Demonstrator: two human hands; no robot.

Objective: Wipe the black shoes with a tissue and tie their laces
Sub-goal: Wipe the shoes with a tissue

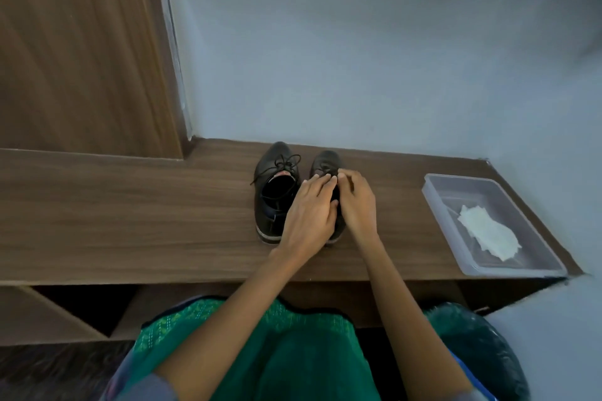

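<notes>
Two black shoes side by side on the wood shelf (130,205), toes to the wall; left shoe (275,195) has a bow tied, lace ends loose; right shoe (325,164) mostly hidden under both hands; left hand (309,212) and right hand (356,202) meet over its laces, fingertips curled in, seem to pinch the lace, lace itself barely visible; tissue (488,233) lies crumpled in the clear tray (436,205), well right of the shoes.

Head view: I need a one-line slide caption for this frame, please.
Both hands, left and right, work the laces of the right-side black shoe; tissue lies in a tray.
</notes>
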